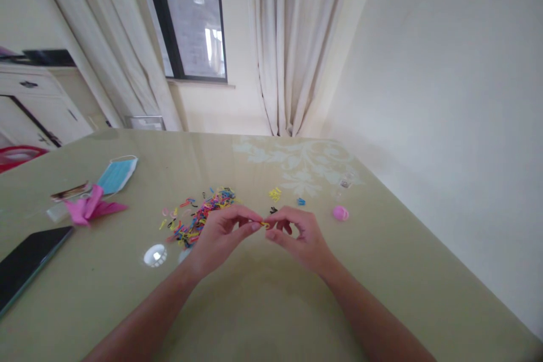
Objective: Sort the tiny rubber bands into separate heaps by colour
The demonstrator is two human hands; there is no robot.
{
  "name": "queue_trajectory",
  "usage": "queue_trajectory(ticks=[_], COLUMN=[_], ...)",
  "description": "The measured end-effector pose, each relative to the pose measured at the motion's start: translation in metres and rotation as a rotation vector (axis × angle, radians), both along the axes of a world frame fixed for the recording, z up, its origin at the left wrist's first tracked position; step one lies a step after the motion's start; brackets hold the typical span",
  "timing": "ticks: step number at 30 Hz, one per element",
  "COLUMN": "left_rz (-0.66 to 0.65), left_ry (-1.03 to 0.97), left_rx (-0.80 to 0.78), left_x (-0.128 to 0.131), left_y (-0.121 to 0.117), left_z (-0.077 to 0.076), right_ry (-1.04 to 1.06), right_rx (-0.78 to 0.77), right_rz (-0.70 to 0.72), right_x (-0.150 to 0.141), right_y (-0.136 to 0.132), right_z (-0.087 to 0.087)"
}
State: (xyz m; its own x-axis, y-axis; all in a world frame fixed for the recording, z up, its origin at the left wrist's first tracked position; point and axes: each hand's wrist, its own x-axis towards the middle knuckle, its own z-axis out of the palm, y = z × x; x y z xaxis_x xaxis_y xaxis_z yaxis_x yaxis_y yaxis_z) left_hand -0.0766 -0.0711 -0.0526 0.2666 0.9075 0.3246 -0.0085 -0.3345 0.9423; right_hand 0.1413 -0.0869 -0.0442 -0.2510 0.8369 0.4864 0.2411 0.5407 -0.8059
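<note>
In the middle of the head view, my left hand (pixel 223 237) and my right hand (pixel 303 237) meet fingertip to fingertip. Between them is a small yellow-orange loop (pixel 265 224), pinched by thumb and forefinger on each side. It looks like a little elastic band, though it is too small to be sure. Partly behind my left hand lies a mixed pile of small coloured loops (pixel 218 199). Beyond my right hand are little groups of one colour: yellow loops (pixel 275 194), blue loops (pixel 301 201) and black loops (pixel 274 210), the last just above my fingers.
A pink round object (pixel 340 213) and a small clear container (pixel 345 182) stand to the right. On the left lie a blue face mask (pixel 119 175), a pink folded piece (pixel 91 206) and a dark tablet or phone (pixel 29 260). A wall (pixel 466 124) borders the table's right edge.
</note>
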Motion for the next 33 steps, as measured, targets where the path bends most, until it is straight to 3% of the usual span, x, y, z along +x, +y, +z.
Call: queue_trajectory(ticks=[5, 15, 20, 25, 28, 33], left_rz=[0.002, 0.015, 0.184, 0.334, 0.342, 0.342], left_ry=[0.035, 0.084, 0.455, 0.917, 1.039, 1.118], left_rx=[0.019, 0.052, 0.271, 0.356, 0.34, 0.325], left_x=[0.002, -0.001, -0.011, -0.02, -0.023, -0.022], left_y=[0.0, 0.002, 0.016, 0.03, 0.034, 0.039], left_z=[-0.002, -0.001, -0.009, -0.032, -0.041, -0.042], right_ry=[-0.032, -0.023, -0.006, -0.044, -0.07, -0.277], right_rx=[0.106, 0.188, 0.175, 0.142, 0.13, 0.119], right_rz=[-0.066, -0.007, 0.002, -0.196, -0.341, -0.484], right_x=[-0.002, 0.005, 0.006, 0.01, 0.018, 0.034], right_y=[-0.001, 0.001, 0.003, 0.015, 0.028, 0.054], right_z=[-0.004, -0.003, -0.006, -0.011, -0.019, -0.039])
